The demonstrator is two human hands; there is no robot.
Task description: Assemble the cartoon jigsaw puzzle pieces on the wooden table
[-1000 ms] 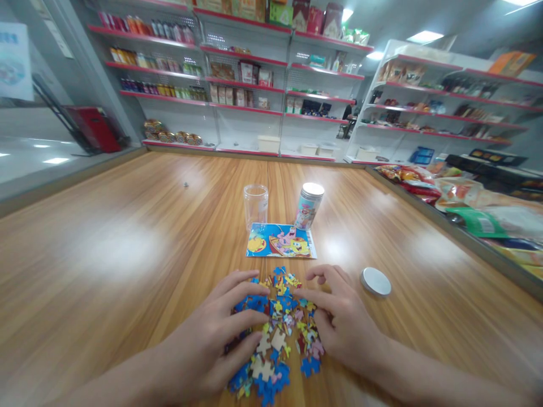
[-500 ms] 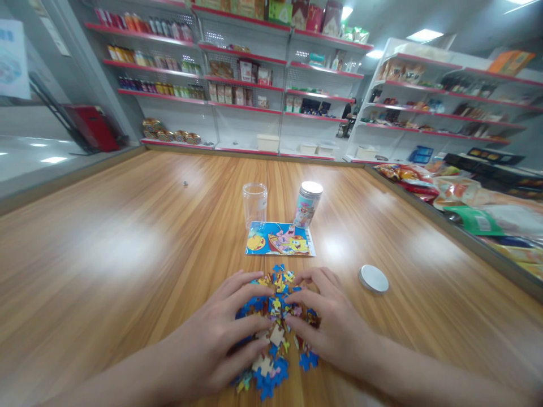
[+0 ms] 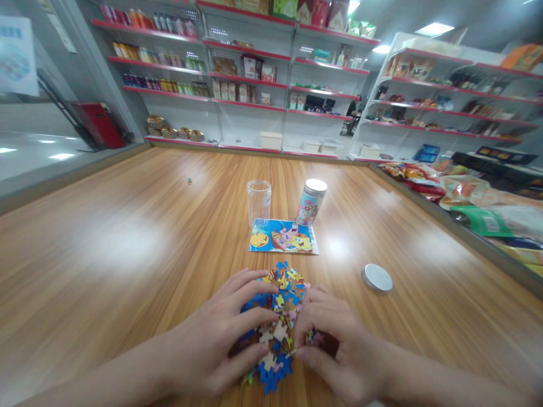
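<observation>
fingers (image 3: 254, 319) apart, left hand (image 3: 229, 328) covers multicoloured flat jigsaw pieces (image 3: 280, 330) at left; right hand (image 3: 335, 336), pinching one pale-edged piece (image 3: 291, 354), should grip lightly.

No word or number can be read. Beyond the table's (image 3: 195, 232) left edge, a white sign (image 3: 17, 56) bears blurred blue characters. Toward the far edge, the clear jar (image 3: 253, 204) has a small white label (image 3: 266, 201) — its marks too small. The picture card (image 3: 282, 237) shows barcode-like stripes along its right edge. Beyond the table's right edge, a green pouch (image 3: 477, 219) carries pale print — illegible.
</observation>
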